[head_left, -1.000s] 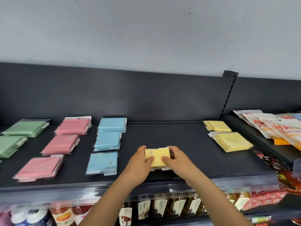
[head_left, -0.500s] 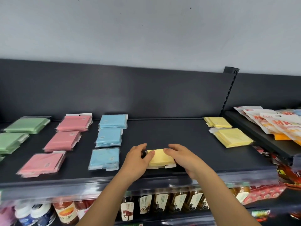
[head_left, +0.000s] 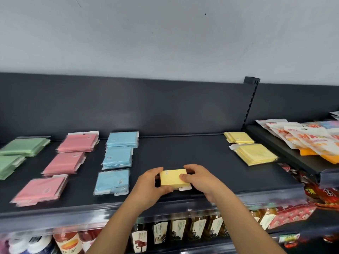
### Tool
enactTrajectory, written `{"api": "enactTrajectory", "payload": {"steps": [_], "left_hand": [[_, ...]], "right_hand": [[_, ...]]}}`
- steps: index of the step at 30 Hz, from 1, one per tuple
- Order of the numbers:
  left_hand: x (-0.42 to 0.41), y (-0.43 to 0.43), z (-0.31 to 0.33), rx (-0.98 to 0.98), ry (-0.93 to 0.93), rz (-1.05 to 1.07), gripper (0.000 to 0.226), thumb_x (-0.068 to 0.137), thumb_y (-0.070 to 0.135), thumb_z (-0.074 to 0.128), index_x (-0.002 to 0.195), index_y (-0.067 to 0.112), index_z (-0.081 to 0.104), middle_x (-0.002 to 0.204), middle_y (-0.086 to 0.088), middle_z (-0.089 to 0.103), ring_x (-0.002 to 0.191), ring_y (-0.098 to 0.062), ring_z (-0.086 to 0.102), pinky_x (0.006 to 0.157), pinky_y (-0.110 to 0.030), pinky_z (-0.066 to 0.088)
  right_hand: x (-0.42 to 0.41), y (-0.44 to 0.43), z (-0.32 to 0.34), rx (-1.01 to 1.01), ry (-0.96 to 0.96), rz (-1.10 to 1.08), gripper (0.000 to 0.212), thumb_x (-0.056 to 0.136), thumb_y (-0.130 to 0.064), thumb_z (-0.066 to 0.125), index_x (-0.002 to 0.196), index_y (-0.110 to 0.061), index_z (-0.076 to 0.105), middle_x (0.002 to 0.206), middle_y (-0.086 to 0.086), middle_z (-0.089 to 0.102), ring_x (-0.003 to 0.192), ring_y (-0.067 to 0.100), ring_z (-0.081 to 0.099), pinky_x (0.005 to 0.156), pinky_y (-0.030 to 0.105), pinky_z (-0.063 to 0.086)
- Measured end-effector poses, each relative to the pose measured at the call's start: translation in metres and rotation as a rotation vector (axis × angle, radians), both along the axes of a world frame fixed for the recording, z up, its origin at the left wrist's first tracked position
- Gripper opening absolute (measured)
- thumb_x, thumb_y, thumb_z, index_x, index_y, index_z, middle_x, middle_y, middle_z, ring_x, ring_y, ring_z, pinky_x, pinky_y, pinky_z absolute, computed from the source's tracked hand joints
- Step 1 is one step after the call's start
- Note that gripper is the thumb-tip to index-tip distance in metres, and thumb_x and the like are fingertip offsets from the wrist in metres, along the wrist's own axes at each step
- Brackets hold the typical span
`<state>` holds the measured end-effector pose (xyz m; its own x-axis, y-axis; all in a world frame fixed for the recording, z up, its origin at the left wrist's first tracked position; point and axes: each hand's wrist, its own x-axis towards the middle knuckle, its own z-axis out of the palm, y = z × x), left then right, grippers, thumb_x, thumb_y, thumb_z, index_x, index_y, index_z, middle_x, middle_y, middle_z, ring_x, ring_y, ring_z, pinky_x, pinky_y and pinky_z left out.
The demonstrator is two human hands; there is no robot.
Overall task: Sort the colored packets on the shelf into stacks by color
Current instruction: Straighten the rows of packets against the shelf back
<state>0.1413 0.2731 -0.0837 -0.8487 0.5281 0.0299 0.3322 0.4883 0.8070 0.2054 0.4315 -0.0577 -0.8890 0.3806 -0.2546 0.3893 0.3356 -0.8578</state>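
Both our hands grip one small yellow stack (head_left: 172,177) near the front edge of the shelf (head_left: 183,149). Our left hand (head_left: 148,187) curls its fingers (head_left: 157,170) round the stack's left side. Our right hand (head_left: 201,182) wraps the right side, thumb on top. Left of that stack lie three blue stacks (head_left: 119,158), then pink stacks (head_left: 64,163), then green stacks (head_left: 23,146). Right of it, farther back, sit two more yellow stacks (head_left: 255,155).
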Motion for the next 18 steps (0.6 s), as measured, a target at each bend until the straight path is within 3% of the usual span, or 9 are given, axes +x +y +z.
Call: {"api": "enactTrajectory", "payload": {"steps": [4, 8, 12, 15, 18], "left_hand": [[-0.002, 0.000, -0.001, -0.008, 0.013, 0.000, 0.074, 0.075, 0.027, 0.076, 0.139, 0.023, 0.039, 0.132, 0.003, 0.050, 0.107, -0.005, 0.046, 0.094, -0.021, 0.040], [0.001, 0.000, 0.001, -0.025, 0.028, -0.007, 0.081, 0.075, 0.038, 0.074, 0.142, 0.025, 0.032, 0.145, 0.007, 0.030, 0.129, -0.012, 0.034, 0.109, -0.036, 0.035], [0.011, 0.008, 0.013, -0.048, 0.209, 0.017, 0.067, 0.082, 0.045, 0.062, 0.141, 0.030, 0.033, 0.147, 0.015, 0.022, 0.135, -0.009, 0.015, 0.112, -0.031, 0.023], [0.018, 0.025, 0.028, -0.038, 0.366, 0.004, 0.056, 0.084, 0.048, 0.057, 0.136, 0.034, 0.041, 0.143, 0.020, 0.025, 0.132, -0.004, 0.013, 0.109, -0.027, 0.023], [0.027, 0.052, 0.042, -0.058, 0.425, -0.096, 0.051, 0.085, 0.049, 0.055, 0.133, 0.038, 0.043, 0.141, 0.024, 0.025, 0.131, 0.001, 0.013, 0.111, -0.027, 0.025]], "right_hand": [[0.000, -0.001, 0.001, 0.008, 0.007, 0.003, 0.051, 0.094, -0.020, 0.055, 0.142, -0.018, 0.037, 0.139, 0.002, 0.041, 0.113, 0.014, 0.046, 0.079, 0.020, 0.039], [-0.001, -0.001, 0.000, 0.018, 0.012, -0.005, 0.053, 0.093, -0.023, 0.055, 0.142, -0.017, 0.036, 0.139, 0.002, 0.040, 0.113, 0.014, 0.047, 0.083, 0.021, 0.041], [0.000, 0.002, 0.001, -0.050, 0.045, -0.024, 0.057, 0.092, -0.029, 0.056, 0.143, -0.017, 0.033, 0.139, 0.000, 0.042, 0.110, 0.010, 0.045, 0.083, 0.020, 0.038], [0.007, 0.013, 0.003, -0.136, 0.097, -0.031, 0.059, 0.091, -0.032, 0.058, 0.144, -0.021, 0.034, 0.138, -0.003, 0.044, 0.120, 0.012, 0.045, 0.096, 0.025, 0.037], [0.017, 0.038, 0.009, -0.103, 0.210, -0.073, 0.052, 0.091, -0.027, 0.059, 0.139, -0.022, 0.040, 0.134, -0.004, 0.047, 0.114, 0.007, 0.048, 0.091, 0.021, 0.037]]}}
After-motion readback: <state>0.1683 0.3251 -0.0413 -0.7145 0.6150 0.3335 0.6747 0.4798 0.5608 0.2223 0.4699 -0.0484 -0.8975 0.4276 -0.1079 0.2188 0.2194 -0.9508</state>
